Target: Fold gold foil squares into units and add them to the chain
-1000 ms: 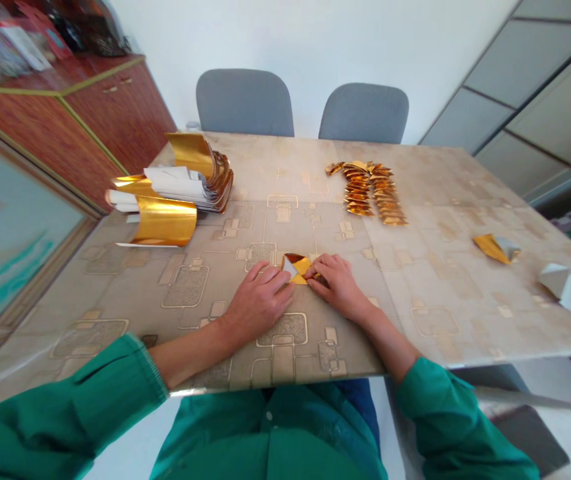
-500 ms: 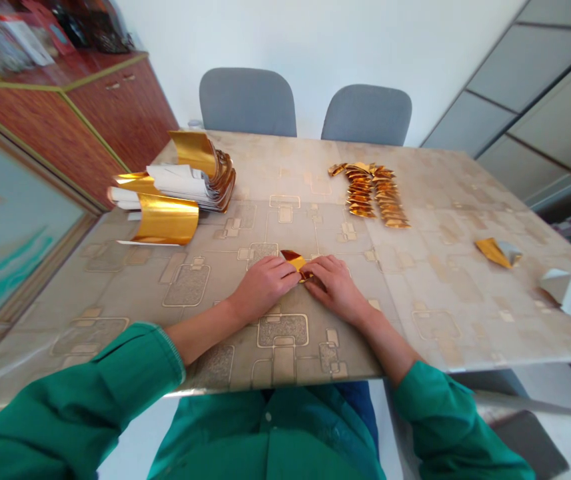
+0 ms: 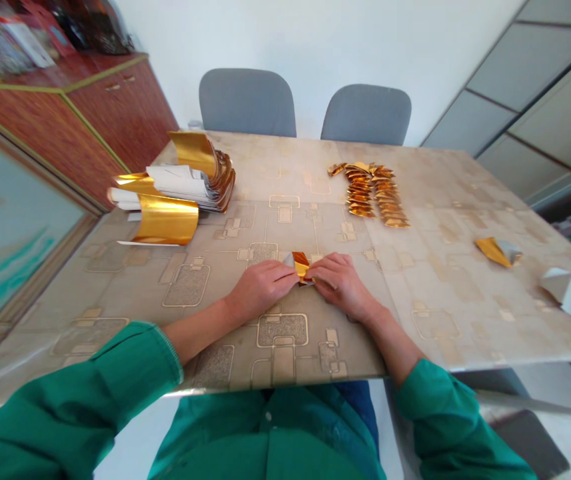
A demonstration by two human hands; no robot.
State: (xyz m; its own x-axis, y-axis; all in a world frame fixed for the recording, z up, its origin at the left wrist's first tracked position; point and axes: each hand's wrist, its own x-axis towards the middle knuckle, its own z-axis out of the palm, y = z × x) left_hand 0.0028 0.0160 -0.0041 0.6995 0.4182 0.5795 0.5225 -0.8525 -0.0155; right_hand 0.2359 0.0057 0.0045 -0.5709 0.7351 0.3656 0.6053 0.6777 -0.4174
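Observation:
A small piece of gold foil paper [image 3: 299,267], partly folded with its white back showing, lies on the patterned table [image 3: 440,293] in front of me. My left hand [image 3: 261,288] pinches its left side with curled fingers. From the right, my right hand [image 3: 339,283] grips the other side, fingers bent over it. Both hands rest on the tabletop and hide most of the paper.
A stack of curled gold-and-white sheets [image 3: 180,183] sits at the back left. Rows of folded gold pieces [image 3: 372,193] lie at the back centre. A loose gold fold [image 3: 498,252] and a white folded paper [image 3: 568,293] lie right. Two grey chairs [image 3: 305,110] stand behind.
My hands have drawn together on the gold paper and turned it; a white corner shows again at its top left. The rest of the table is unchanged.

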